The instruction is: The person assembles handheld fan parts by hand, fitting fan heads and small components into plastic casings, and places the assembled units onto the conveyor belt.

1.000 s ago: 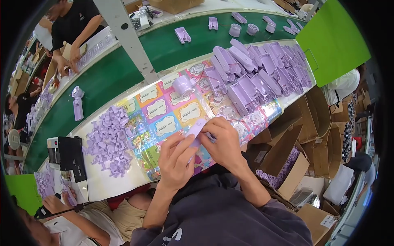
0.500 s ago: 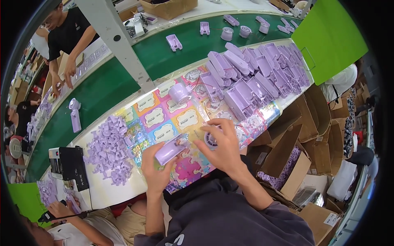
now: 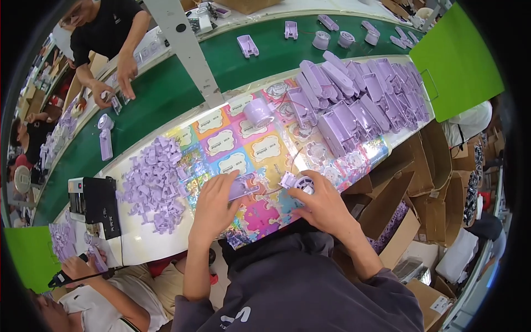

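In my left hand (image 3: 214,202) is a light purple plastic handle shell (image 3: 241,188), its hollow side up, held low over the colourful printed sheet (image 3: 264,148). My right hand (image 3: 327,206) has thumb and fingers closed round a purple round fan head (image 3: 303,183) with a spoked grille and a small neck. A thin wire seems to run between the shell and the fan head. Beyond my hands, a purple round housing (image 3: 259,113) lies on the sheet. My fingers hide part of both held pieces.
Small purple clips (image 3: 155,185) lie heaped at the left, beside a black box-shaped device (image 3: 95,206). Purple handle shells (image 3: 359,105) are piled at the right. A green conveyor belt (image 3: 232,69) carries more parts. Co-workers sit at left; cardboard boxes (image 3: 399,221) stand at right.
The view has shifted a little. The handle shell has turned flatter and lower in my left hand. My right hand, spread over the round part before, now grips the fan head.
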Tool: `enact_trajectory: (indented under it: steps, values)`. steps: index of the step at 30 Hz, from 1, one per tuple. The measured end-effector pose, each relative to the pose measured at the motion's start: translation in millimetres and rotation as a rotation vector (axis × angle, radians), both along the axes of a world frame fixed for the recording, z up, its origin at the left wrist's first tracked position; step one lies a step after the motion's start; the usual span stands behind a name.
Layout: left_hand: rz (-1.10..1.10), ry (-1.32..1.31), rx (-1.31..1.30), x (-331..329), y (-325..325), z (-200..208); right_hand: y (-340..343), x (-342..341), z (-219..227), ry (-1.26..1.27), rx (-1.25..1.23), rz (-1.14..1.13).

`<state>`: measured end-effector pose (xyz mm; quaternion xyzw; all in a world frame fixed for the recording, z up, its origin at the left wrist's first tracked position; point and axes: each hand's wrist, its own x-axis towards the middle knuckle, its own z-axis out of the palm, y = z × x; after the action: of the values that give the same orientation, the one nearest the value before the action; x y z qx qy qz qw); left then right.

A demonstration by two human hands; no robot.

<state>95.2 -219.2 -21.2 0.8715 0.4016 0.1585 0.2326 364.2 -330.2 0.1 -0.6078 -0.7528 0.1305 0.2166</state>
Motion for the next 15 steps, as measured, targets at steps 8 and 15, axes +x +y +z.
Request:
enact_trajectory:
  steps: [8, 15]
  values:
    - [-0.098, 0.209, -0.231, -2, 17, 48, 15, -4, 19, 0.108, 0.04, 0.24]
    - [-0.254, 0.055, -0.345, 7, 13, 48, 24, -18, 24, 0.184, 0.038, 0.199]
